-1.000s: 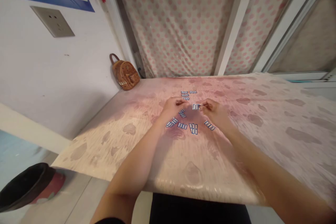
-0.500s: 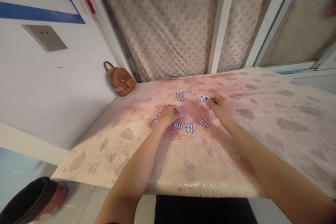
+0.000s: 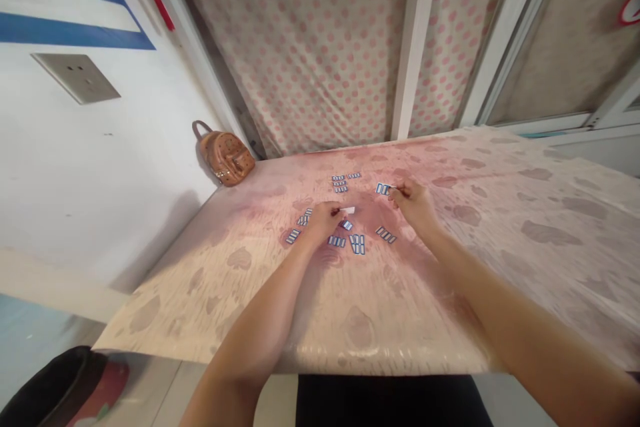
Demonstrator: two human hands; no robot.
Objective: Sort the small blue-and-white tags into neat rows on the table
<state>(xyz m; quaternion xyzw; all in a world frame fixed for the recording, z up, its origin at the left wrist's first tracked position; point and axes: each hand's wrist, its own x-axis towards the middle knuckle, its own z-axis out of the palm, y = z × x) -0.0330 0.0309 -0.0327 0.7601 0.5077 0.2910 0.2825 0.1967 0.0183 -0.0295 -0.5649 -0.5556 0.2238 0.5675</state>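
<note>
My left hand, fingers pinched, holds a small white card just over the middle of the table. Between the thumb and fingers of my right hand is a blue-edged white card, raised a little above the cloth. Near my left hand lie a blue-and-white card piece, a row of cards, an overlapping group and more cards to the left. Another slanted row lies below my right hand. Farther back are short stacked rows. My left hand may hide some cards.
A patterned cloth covers the table. A small brown backpack-shaped bag stands at the back left against the wall. Dotted curtains hang behind the far edge. On the floor at lower left is a dark-rimmed bin.
My left hand has lifted a card from the table, and its white side now shows. Another card is uncovered beneath it. My right hand still holds its card, nearly in place.
</note>
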